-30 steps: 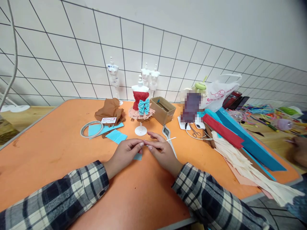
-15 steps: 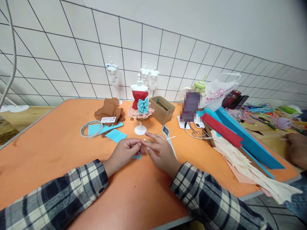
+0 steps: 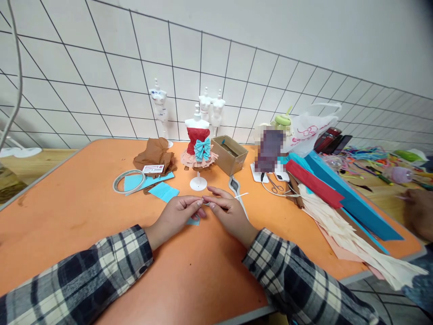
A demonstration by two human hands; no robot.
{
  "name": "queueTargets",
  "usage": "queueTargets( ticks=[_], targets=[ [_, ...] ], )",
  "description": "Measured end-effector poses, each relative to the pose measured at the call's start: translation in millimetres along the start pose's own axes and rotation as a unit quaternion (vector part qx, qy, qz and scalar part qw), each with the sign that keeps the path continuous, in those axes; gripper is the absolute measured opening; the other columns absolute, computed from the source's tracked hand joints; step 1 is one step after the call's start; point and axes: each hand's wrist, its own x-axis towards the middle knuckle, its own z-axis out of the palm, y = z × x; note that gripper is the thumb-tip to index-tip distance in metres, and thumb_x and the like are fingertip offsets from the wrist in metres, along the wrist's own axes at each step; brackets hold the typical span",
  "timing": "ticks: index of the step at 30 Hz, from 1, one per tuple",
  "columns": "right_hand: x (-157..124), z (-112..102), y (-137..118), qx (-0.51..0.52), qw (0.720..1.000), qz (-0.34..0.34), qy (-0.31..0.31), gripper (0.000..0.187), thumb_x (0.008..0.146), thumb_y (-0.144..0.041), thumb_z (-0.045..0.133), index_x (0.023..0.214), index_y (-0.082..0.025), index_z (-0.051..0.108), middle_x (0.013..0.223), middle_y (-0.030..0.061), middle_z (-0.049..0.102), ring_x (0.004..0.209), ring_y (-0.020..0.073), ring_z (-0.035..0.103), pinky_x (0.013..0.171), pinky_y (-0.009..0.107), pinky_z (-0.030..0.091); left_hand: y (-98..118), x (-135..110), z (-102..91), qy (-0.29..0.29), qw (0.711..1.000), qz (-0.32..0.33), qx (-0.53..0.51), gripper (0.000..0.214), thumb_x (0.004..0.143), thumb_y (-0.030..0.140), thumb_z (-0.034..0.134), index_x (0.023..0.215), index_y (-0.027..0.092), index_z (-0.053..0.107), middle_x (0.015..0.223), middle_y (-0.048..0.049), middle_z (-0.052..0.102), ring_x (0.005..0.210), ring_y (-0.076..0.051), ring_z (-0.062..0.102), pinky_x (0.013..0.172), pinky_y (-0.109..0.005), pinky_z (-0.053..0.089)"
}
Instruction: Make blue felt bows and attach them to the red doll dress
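My left hand (image 3: 179, 214) and my right hand (image 3: 233, 216) meet fingertip to fingertip over the middle of the orange table (image 3: 162, 280). Both are closed in a pinch, and whatever is between the fingers is too small to make out. A small piece of blue paper (image 3: 193, 221) shows on the table below my left fingers. Just beyond stands a small white dress form (image 3: 198, 183) wearing a red paper bodice (image 3: 196, 137), a pink ruffled skirt (image 3: 191, 160) and a blue bow (image 3: 203, 150). Grey-handled tweezers (image 3: 234, 184) lie beside my right hand.
Left of the dress form lie a tape roll (image 3: 117, 185), blue paper (image 3: 164, 192) and crumpled brown paper (image 3: 154, 153). A cardboard box (image 3: 235, 162), scissors (image 3: 276, 187) and paper strips (image 3: 331, 221) are to the right. Another person's hand (image 3: 419, 212) is at the right edge.
My right hand's fingers have drawn in against my left fingertips and the hand has shifted slightly right. The left hand is almost unmoved.
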Motion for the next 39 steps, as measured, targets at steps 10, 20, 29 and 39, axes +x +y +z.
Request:
queueTargets(
  ticks=[10,20,29,39],
  targets=[
    [-2.6,-1.0,-3.5,-0.102,0.988,-0.116,0.004,0.028,0.089,-0.019,0.058,0.112,-0.025,0.072,0.133,0.0078,0.06,0.118,0.0215,0.056,0.101,0.041,0.045,-5.6,-1.1,-9.0,-0.029,0.999,0.041,-0.019,0.031,0.086,0.042,0.061,0.081,0.014,0.073,0.071,-0.0045,0.072,0.064,-0.013,0.062,0.063,-0.023,0.051],
    [-1.9,-1.7,-4.3,-0.05,0.997,-0.056,0.002,0.026,0.09,-0.023,0.057,0.109,-0.028,0.073,0.133,0.0058,0.06,0.121,0.0213,0.056,0.103,0.041,0.044,-0.2,-1.5,-5.7,-0.018,0.999,0.034,0.012,0.027,0.084,0.036,0.061,0.081,0.014,0.075,0.07,-0.005,0.075,0.059,-0.013,0.064,0.059,-0.022,0.054],
    [-1.5,-1.3,-2.3,0.007,1.0,-0.017,-0.005,0.027,0.089,-0.022,0.056,0.11,-0.028,0.073,0.133,0.007,0.06,0.122,0.0204,0.056,0.104,0.04,0.044,-1.9,-0.7,-5.4,-0.042,0.999,0.018,0.008,0.031,0.085,0.04,0.058,0.082,0.014,0.075,0.073,-0.0051,0.076,0.06,-0.014,0.067,0.06,-0.023,0.056],
    [-1.3,-0.6,1.2,-0.031,0.999,-0.037,0.016,0.028,0.087,-0.019,0.059,0.109,-0.029,0.073,0.128,0.0062,0.062,0.111,0.0198,0.061,0.096,0.038,0.051,-0.7,-0.4,-4.0,-0.034,0.999,0.005,0.016,0.037,0.086,0.049,0.06,0.081,0.015,0.074,0.072,-0.0063,0.074,0.06,-0.015,0.066,0.059,-0.024,0.055]
  ],
)
